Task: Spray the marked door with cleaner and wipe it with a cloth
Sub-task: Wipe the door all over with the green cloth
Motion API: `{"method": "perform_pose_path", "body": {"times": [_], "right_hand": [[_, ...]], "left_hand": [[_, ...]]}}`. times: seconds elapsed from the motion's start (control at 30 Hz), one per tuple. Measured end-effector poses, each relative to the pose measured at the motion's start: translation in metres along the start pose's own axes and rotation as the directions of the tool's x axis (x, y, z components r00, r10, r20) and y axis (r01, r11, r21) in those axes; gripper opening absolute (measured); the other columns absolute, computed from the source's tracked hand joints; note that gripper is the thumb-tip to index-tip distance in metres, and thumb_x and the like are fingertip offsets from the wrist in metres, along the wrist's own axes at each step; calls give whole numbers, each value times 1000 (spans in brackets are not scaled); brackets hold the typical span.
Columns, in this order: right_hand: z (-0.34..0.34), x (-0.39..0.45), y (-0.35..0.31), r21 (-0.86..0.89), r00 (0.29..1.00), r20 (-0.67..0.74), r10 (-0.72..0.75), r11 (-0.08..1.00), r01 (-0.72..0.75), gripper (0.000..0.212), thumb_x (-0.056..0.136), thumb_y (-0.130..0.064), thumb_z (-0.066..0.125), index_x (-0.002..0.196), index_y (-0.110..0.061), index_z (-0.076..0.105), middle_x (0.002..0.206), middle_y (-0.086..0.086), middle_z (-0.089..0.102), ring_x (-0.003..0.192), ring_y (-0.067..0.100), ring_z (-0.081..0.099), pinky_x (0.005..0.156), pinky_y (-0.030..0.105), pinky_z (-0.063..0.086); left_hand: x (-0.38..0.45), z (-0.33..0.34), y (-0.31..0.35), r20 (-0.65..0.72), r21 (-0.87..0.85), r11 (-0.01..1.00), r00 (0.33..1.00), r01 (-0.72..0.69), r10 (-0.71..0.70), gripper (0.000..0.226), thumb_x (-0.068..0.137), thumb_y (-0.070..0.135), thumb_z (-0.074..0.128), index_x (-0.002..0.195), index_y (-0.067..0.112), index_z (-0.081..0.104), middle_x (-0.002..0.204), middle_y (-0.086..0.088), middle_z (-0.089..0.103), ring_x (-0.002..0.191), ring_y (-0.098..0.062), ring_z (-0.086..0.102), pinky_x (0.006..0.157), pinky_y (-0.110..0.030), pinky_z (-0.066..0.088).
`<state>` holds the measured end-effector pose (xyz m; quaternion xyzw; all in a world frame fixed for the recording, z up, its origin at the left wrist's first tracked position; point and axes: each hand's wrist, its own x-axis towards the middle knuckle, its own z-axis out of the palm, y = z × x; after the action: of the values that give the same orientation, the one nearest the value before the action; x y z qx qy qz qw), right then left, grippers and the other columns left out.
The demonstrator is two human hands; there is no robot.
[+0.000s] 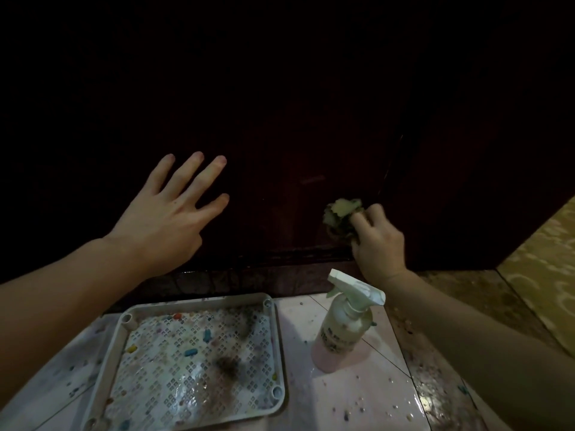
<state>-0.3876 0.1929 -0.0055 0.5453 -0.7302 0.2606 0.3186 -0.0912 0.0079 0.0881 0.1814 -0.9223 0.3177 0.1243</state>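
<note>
The fingers of the right hand [378,241] are curled round a bunched, yellow-green cloth [342,219] and press it against the lower part of the dark door [280,104], near its bottom edge. The left hand [168,213] is spread, fingers straight and apart, laid flat on or just over the door well to the left of the cloth; whether the palm touches cannot be told.

The spray bottle [345,321] stands upright on the pale floor tiles [295,353], below the right wrist and held by no one, pink liquid in its lower part. Beside it lies a shallow tray [124,325] with a perforated, dirt-smeared bottom.

With the bottle set down and the cloth on the door, spraying seems done for this patch and wiping looks under way. The door is too dark to show any mark or wet sheen, so how much remains to be wiped cannot be judged.
</note>
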Motion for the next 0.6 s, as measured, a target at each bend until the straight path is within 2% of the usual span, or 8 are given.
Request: {"method": "perform_pose_path", "body": {"times": [0.07,0.1,0.17,0.2,0.3,0.43,0.53,0.6], "right_hand": [[13,-13,-6,-8,979,119,-167,986,169,48,64,-1,80,97,-15,49,85,11,52,56,21,48,38,26,36],[17,-17,-9,-10,963,173,-208,977,213,50,62,-5,82,97,-17,47,84,10,52,56,22,48,38,25,32],[17,-13,-13,-7,970,178,-165,986,169,47,60,-2,81,94,-15,52,83,10,52,53,21,48,39,24,26],[13,-7,-15,3,984,136,-119,993,120,41,60,2,80,91,-13,56,82,10,51,52,21,46,40,24,26],[-11,27,-21,48,998,-53,-36,998,39,28,64,5,71,88,-8,65,82,9,52,51,19,44,40,23,32],[-31,67,-21,152,953,-269,143,983,-104,31,74,-2,68,105,-8,67,90,10,56,57,18,50,46,23,38],[-21,43,-21,143,960,-210,185,977,-157,39,76,-9,60,115,-10,62,90,9,54,60,20,53,45,27,45],[-14,21,-20,163,962,-144,232,964,-208,41,73,-2,63,113,-8,64,87,5,53,57,18,51,42,31,46]], "left_hand": [[4,-7,1,45,51,998,999,-21,19,82,62,31,81,138,17,54,158,-23,9,145,-43,8,113,-62,12],[7,-11,4,93,88,995,995,-42,34,82,70,37,75,145,22,43,159,-23,-4,146,-43,2,115,-61,6],[14,-13,11,139,143,985,987,-95,75,79,86,46,53,154,29,15,152,-21,-33,143,-40,-19,115,-59,-7],[20,-16,15,154,163,978,983,-128,103,77,90,47,47,154,30,8,149,-20,-39,142,-40,-24,115,-58,-10],[44,-30,26,161,179,964,972,-197,169,72,93,46,39,154,28,5,149,-19,-39,142,-40,-26,114,-59,-13],[70,-49,37,256,222,944,949,-243,184,69,97,45,31,154,26,-4,151,-18,-36,141,-40,-29,114,-58,-17],[82,-62,40,273,234,934,940,-269,202,70,98,44,32,153,25,-5,153,-17,-33,142,-39,-28,112,-57,-17],[91,-71,40,274,250,927,939,-279,209,70,98,44,31,153,24,-7,152,-18,-35,141,-39,-29,112,-56,-18]]}}
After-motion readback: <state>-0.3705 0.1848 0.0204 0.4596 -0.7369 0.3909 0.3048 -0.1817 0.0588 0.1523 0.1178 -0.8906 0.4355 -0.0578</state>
